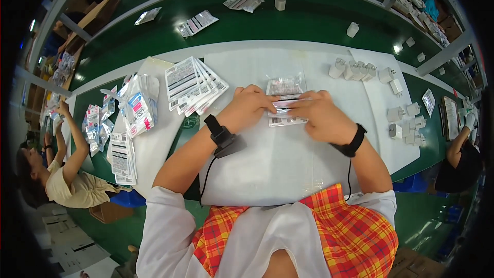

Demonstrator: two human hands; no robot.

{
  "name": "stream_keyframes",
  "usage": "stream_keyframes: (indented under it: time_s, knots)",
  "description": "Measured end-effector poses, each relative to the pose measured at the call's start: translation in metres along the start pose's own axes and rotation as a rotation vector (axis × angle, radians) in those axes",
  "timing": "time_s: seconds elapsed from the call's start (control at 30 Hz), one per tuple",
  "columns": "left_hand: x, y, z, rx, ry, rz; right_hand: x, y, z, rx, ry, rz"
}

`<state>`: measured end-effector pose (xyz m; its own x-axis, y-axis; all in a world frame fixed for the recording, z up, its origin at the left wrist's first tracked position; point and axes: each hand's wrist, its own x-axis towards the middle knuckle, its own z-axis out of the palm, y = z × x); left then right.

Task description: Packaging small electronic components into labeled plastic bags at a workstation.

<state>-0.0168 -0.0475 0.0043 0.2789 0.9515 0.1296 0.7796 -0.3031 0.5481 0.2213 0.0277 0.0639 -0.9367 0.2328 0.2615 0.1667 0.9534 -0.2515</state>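
Note:
On the white work surface in front of me lies a small clear-and-silver plastic pouch with printed panels. My left hand closes its fingertips on the pouch's left edge. My right hand comes from the other side, its bent fingers laid across the pouch's middle and gripping it; its thumb is mostly hidden. Both hands meet near the pouch's centre. Left of them, a fan of printed cards rests on the surface. White plug adapters stand in a row to the right.
A pile of printed pouches and more cards lie at left. Further adapters cluster at right. Beyond the surface, a green conveyor belt carries packed pouches and loose adapters. A co-worker sits at left, another at right.

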Motion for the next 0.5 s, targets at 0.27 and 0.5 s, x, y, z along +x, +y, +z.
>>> stream_keyframes:
  time_s: [0.27, 0.5]
  knots:
    - [0.000, 0.021, 0.008, 0.009, 0.067, -0.058, 0.020, -0.021, 0.043, 0.169, -0.007, 0.248]
    - [0.000, 0.020, 0.011, 0.008, 0.077, -0.052, 0.011, -0.023, 0.057, 0.108, -0.012, 0.272]
